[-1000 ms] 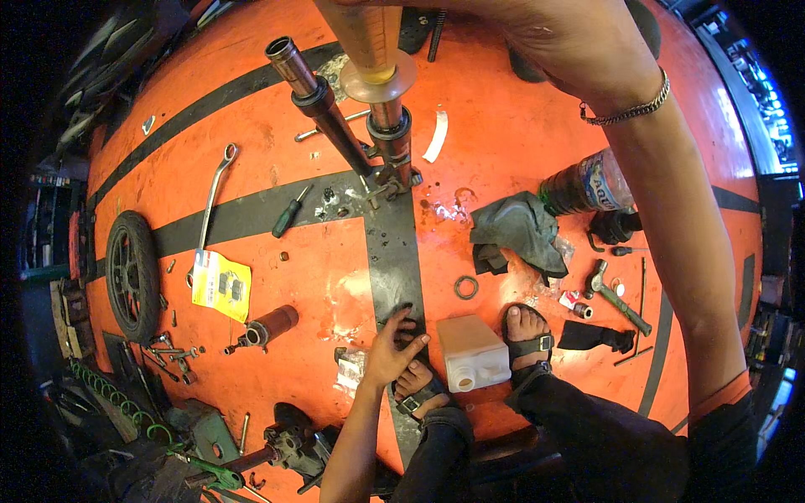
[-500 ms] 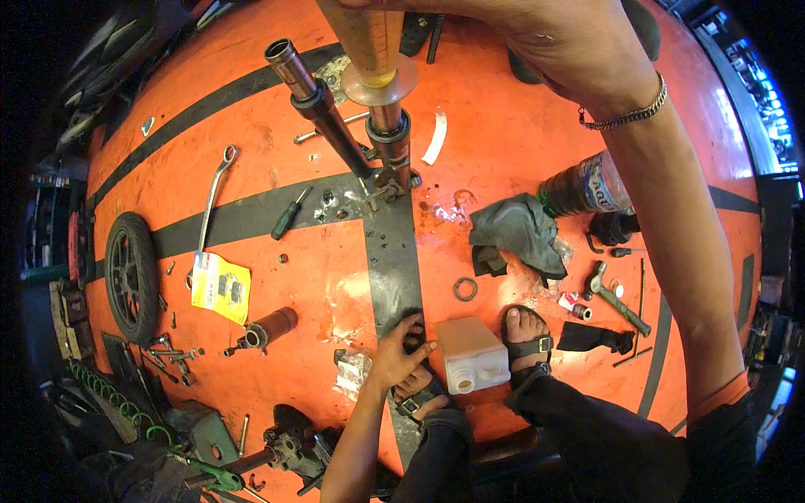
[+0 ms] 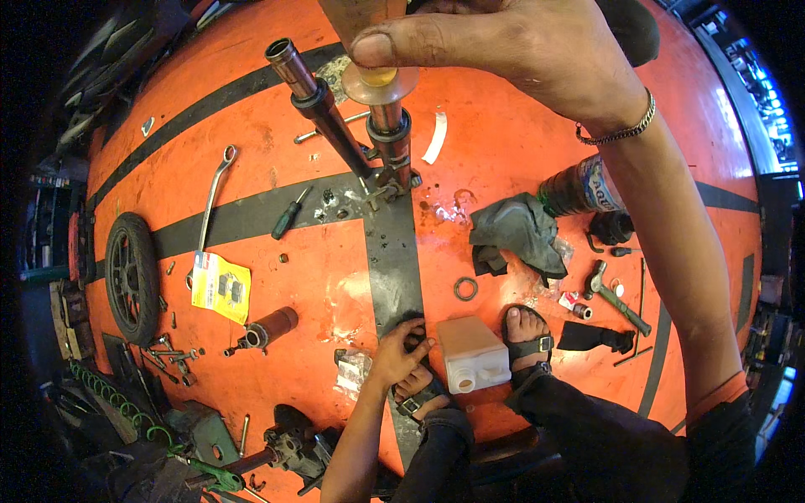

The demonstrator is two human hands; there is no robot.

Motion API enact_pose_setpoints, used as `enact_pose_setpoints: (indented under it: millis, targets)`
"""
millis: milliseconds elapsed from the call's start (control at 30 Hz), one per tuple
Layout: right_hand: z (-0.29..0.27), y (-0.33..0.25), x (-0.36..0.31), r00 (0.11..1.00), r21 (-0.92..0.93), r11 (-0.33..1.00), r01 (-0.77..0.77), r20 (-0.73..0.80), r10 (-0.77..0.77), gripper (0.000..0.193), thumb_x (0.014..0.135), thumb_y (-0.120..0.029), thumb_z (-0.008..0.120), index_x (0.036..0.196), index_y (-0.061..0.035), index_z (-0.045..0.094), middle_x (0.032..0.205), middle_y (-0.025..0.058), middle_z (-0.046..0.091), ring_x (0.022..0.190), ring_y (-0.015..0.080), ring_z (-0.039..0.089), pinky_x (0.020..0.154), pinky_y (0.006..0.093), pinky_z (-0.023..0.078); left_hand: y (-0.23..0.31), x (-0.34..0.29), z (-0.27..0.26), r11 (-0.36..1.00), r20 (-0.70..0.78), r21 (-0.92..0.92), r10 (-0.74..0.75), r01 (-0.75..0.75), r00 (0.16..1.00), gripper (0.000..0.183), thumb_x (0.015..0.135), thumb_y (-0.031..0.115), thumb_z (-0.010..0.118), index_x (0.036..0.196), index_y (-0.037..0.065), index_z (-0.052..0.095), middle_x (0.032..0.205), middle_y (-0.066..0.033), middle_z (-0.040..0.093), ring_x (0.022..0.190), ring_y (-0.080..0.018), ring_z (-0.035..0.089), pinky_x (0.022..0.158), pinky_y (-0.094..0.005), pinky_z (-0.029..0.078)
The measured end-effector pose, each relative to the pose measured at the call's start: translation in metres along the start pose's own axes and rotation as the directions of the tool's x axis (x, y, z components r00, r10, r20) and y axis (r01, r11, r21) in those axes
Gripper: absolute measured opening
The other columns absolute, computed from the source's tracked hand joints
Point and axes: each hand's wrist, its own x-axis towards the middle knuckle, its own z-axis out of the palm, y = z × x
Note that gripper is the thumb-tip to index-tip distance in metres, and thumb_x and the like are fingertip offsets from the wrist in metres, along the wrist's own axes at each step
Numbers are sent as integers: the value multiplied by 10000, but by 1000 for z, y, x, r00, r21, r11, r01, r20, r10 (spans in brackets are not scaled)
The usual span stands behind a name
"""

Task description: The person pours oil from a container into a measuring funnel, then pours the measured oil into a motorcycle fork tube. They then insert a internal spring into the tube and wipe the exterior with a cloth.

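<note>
At the top, my right hand [image 3: 537, 54] grips a translucent conical measuring cup [image 3: 356, 18] with graduation marks and amber liquid low in it. My thumb lies across its wall; the other fingers are mostly out of sight. The cup's round flange [image 3: 381, 86] is over the top of an upright fork tube [image 3: 388, 126]. A second fork tube [image 3: 323, 113] leans beside it, to the left. Low in the middle, my left hand [image 3: 400, 356] rests by my left foot, fingers curled round something dark I cannot make out. A white plastic bottle [image 3: 472, 352] lies between my feet.
A grey rag [image 3: 516, 235], a large plastic bottle [image 3: 579, 189] and a hammer [image 3: 616, 298] lie to the right. At left are a wheel [image 3: 132, 277], a wrench [image 3: 216, 197], a screwdriver [image 3: 290, 215] and a yellow packet [image 3: 222, 287]. A metal ring [image 3: 465, 289] lies ahead of the white bottle.
My right hand has shifted slightly down and left, so its thumb now shows across the measuring cup's lower wall. My left hand has hardly moved.
</note>
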Motion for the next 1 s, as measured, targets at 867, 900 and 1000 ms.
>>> enact_pose_setpoints:
  millis: [867, 900, 1000]
  targets:
    - [8, 12, -15, 963, -526, 820, 227, -3, -269, 1144, 744, -439, 903, 1520, 41, 213, 1489, 272, 373, 1421, 414, 398, 1131, 541, 443, -5, 0, 3, 1000, 9, 11, 2, -2, 1000, 535, 881, 293, 789, 1329, 49, 626, 1141, -151, 731, 994, -278, 723, 847, -403, 584]
    - [7, 12, -16, 964, -526, 820, 224, -5, -267, 1144, 745, -440, 901, 1521, 41, 213, 1491, 273, 371, 1422, 414, 396, 1131, 542, 442, -4, 0, 3, 1000, 16, 17, 2, -2, 1000, 536, 881, 290, 789, 1330, 48, 625, 1140, -152, 731, 992, -277, 723, 848, -402, 584]
    - [15, 11, -14, 971, -569, 807, 162, -55, -233, 1142, 748, -441, 898, 1523, 42, 214, 1492, 271, 368, 1424, 414, 394, 1128, 539, 447, -6, -2, 1, 1000, 17, 28, -1, 0, 1000, 537, 880, 284, 789, 1331, 46, 623, 1138, -155, 730, 986, -274, 722, 852, -399, 583]
